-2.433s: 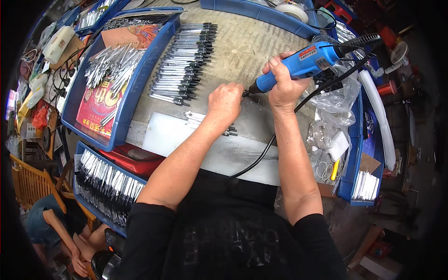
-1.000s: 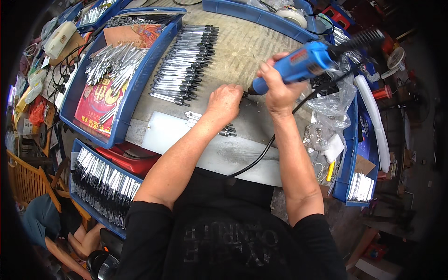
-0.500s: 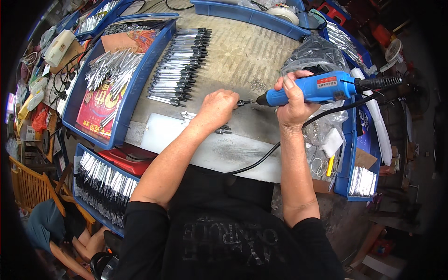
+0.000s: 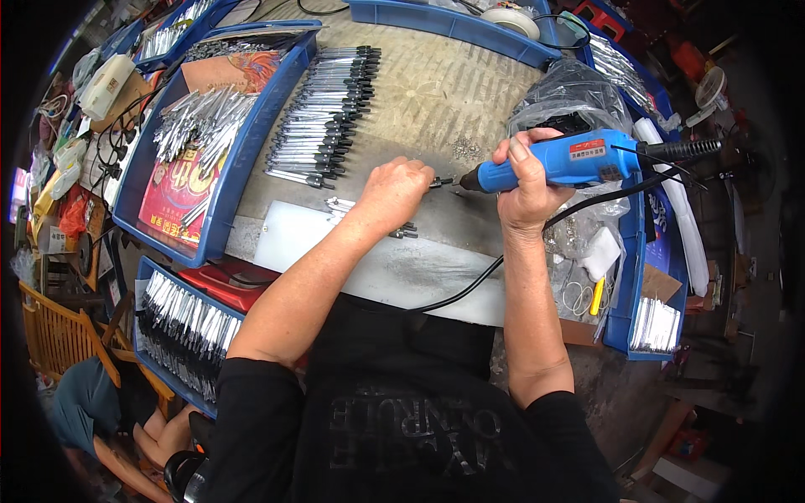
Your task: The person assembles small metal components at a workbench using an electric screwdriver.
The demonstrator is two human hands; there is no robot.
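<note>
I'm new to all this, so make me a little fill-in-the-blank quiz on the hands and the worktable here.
1. The right hand holds a power tool whose body is coloured ____.
2. The left hand holds a dark-ended rod that points toward the ____ hand.
3. In the picture, the large tray of loose silver rods stands to the ____ of the neat row of rods.
4. The short handle beside the right forearm is coloured ____.

Missing words: blue; right; left; yellow.
</note>
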